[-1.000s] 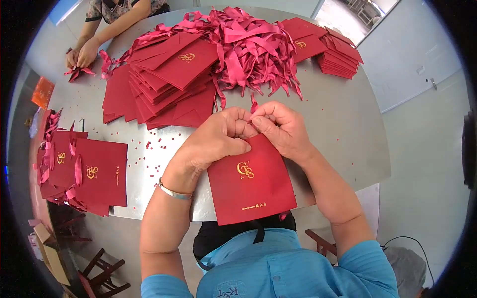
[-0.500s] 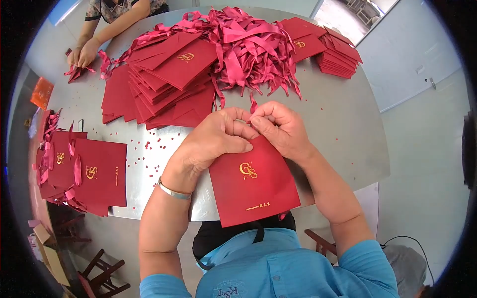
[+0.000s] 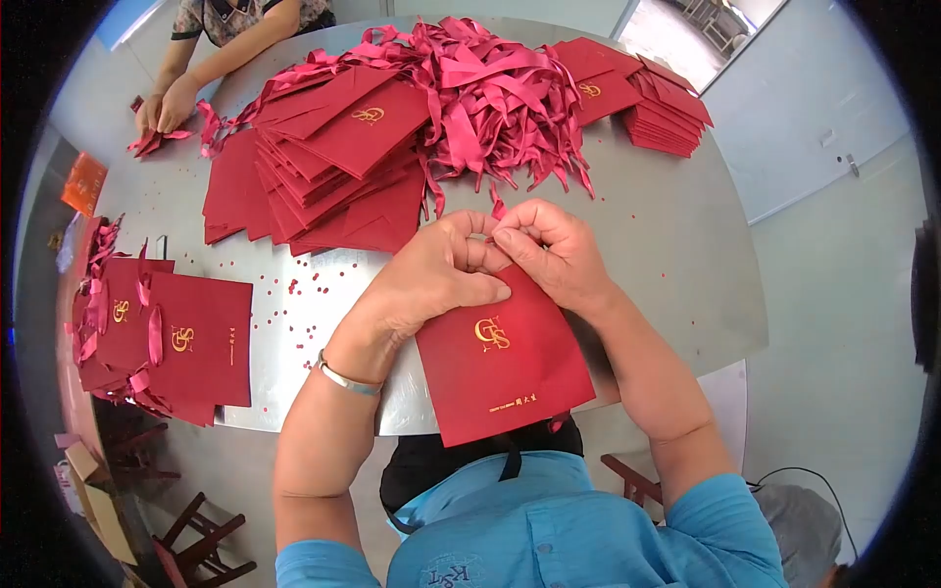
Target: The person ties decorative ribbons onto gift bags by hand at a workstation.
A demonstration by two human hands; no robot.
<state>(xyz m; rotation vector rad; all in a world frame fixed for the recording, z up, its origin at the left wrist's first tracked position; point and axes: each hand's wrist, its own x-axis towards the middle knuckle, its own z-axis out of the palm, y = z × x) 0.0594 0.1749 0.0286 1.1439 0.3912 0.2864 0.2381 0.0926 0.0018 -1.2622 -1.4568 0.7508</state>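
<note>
A flat, rectangular red paper bag with gold print [image 3: 505, 377] is held over the near edge of a grey metal table [image 3: 686, 294]. Its top is clamped between the thumb and fingers of the left hand [image 3: 456, 269]. The fingertips of the right hand [image 3: 554, 250] are pinched together at that edge; what lies between them is hidden. Beyond, red paper bags [image 3: 338, 147] are piled beside heaped pink satin ribbons [image 3: 500, 98]. Ribboned red bags [image 3: 206, 343] are stacked at the left.
</note>
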